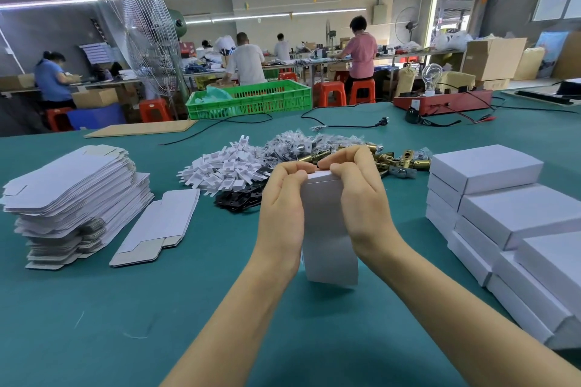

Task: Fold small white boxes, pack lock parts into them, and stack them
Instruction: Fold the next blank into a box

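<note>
On the left of the green desk (94,308) sits a tall stack of flat box blanks (72,198), white on top with grey card showing at the edges, and a smaller pile of blanks (157,226) lies just beside it. Further in, near the middle, lie a heap of white plastic pieces (226,170), some black plates (242,198) and bagged parts (301,141).

The left hand (283,204) and right hand (361,198) grip a small white box (327,242) between them, held upright above the desk near its middle. It is plain, matte white, tall and narrow, with crisp folded edges. The fingers (342,157) of both hands curl over its top end, pinching it there; the top flap itself is hidden.

Behind the right hand lie brass lock parts (405,160). At the right edge, folded white boxes (503,207) are stacked in stepped piles.
</note>
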Action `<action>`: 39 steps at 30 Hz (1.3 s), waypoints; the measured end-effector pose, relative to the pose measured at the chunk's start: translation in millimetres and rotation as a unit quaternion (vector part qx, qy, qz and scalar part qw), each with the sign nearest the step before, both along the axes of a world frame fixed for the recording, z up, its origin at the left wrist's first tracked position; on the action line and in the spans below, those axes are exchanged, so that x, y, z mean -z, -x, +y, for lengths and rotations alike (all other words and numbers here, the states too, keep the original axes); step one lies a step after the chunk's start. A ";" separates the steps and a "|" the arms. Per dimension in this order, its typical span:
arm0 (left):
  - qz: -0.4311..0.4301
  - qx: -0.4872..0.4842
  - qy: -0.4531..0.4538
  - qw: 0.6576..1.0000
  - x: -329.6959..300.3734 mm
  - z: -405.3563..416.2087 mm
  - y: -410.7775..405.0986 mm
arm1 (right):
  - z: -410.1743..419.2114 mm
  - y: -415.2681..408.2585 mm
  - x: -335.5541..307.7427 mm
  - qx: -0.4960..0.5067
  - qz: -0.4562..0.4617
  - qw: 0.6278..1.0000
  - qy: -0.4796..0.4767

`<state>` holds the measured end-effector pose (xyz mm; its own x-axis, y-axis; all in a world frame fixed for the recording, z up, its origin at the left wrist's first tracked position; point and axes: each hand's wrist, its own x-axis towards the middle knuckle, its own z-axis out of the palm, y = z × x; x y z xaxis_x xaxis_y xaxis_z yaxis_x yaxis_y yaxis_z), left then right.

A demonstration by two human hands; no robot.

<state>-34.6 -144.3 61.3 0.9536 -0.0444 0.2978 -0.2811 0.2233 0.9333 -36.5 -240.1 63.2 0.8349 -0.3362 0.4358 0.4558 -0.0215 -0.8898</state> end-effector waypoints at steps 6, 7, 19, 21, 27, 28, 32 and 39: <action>-0.004 -0.008 -0.010 1.000 -2.7 -1.6 3.5 | -0.3 3.0 -3.7 0.005 -0.012 1.000 0.023; -0.004 -0.007 -0.005 1.000 -3.1 -1.2 3.8 | 0.5 3.5 -4.0 0.005 -0.010 1.000 0.022; -0.089 -0.056 0.007 0.994 -1.8 -8.5 9.7 | 2.1 2.1 -7.1 0.118 0.012 0.993 0.000; -0.096 -0.054 0.001 0.994 -3.6 -11.1 14.1 | 2.7 2.4 -5.7 0.134 -0.019 0.991 -0.018; 0.198 0.090 0.068 0.974 -3.4 -8.2 7.0 | -1.3 6.3 -2.3 0.158 -0.250 0.945 0.142; 0.260 0.165 0.138 0.941 -4.7 -2.8 2.7 | -1.6 5.0 0.1 0.147 -0.270 0.937 0.166; 0.287 0.247 0.237 0.895 2.5 13.5 -14.8 | -0.8 -1.9 18.9 0.088 -0.224 0.951 0.193; 0.111 0.104 0.031 0.988 44.9 19.5 -31.2 | -13.0 -22.2 47.0 0.008 0.056 0.994 0.090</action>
<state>-3.4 -124.8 16.4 0.9679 -0.2345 0.0903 -0.0126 0.3135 0.9495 -14.3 -253.1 16.2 0.8766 -0.2754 0.3946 0.3521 -0.1918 -0.9161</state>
